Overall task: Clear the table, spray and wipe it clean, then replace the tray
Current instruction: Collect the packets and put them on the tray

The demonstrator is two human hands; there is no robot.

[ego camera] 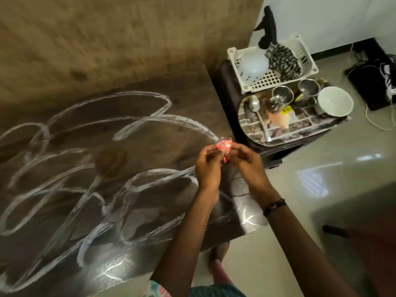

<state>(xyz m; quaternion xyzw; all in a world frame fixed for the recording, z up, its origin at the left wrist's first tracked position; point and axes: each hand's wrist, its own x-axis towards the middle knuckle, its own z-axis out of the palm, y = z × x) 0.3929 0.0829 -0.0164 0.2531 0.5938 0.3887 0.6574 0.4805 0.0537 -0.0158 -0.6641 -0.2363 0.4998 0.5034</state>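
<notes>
**A:** What are your hands doing, as far as you can see?

**B:** Your left hand (207,166) and right hand (246,162) are together above the table's right edge, both pinching a small pink packet (224,146) between fingertips and thumbs. The print on it is too blurred to read.

**A:** And the table?

**B:** The dark table (150,99) carries white looping trails (85,159) across most of its top. You can't tell whether they are foam, paste or liquid. The table's left and near parts are cut off by the frame.

**A:** Where is the tray?

**B:** The shiny tray (252,133) sits off the table, on a dark stand just to its right. On it lie a spoon (256,110), two steel cups (282,95) and a white bowl (334,101). The tray's surface mirrors so much that its pattern is hard to make out.

**A:** Anything behind it?

**B:** A white plastic basket (304,50) stands behind the tray, holding a pale round lid or bowl and a striped cloth (282,61). Something black behind it is indistinct.
</notes>
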